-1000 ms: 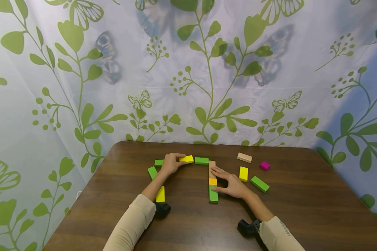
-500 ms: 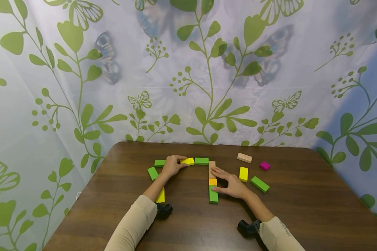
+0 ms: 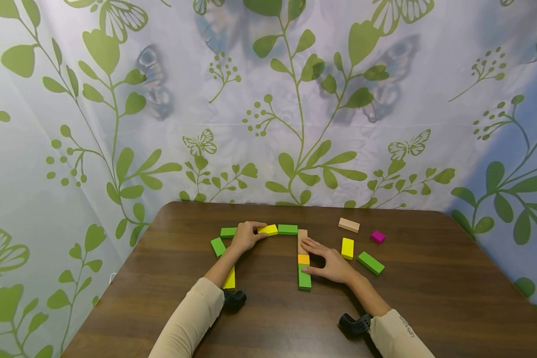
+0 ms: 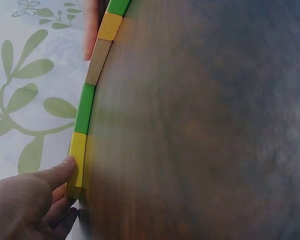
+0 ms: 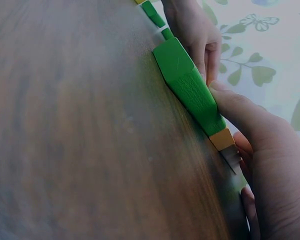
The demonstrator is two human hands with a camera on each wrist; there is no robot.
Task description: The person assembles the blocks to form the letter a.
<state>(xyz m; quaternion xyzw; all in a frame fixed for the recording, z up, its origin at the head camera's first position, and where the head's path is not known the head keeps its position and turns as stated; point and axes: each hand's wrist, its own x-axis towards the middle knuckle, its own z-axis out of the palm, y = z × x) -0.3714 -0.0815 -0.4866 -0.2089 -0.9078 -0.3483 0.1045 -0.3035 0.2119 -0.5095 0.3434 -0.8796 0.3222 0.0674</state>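
In the head view my left hand (image 3: 246, 237) pinches a yellow block (image 3: 268, 230) between thumb and fingers at the far side of the table. The block's right end sits against a green block (image 3: 288, 229). From there a row runs toward me: a plain wooden block (image 3: 302, 239), a small orange block (image 3: 303, 259) and a green block (image 3: 304, 281). My right hand (image 3: 330, 262) lies along this row, fingertips on the wooden block and thumb on the near green one. The right wrist view shows that thumb against the green block's (image 5: 190, 85) side.
Left of centre, two green blocks (image 3: 218, 247) and a yellow block (image 3: 229, 279) form another line, partly behind my left arm. Loose at the right lie a wooden block (image 3: 349, 224), a magenta block (image 3: 378, 236), a yellow block (image 3: 347, 248) and a green block (image 3: 370, 263).
My left hand has slid the yellow block slightly right and nearer, closing up to the far green block. Over the last half second both hands stay nearly still; my right hand keeps its place.
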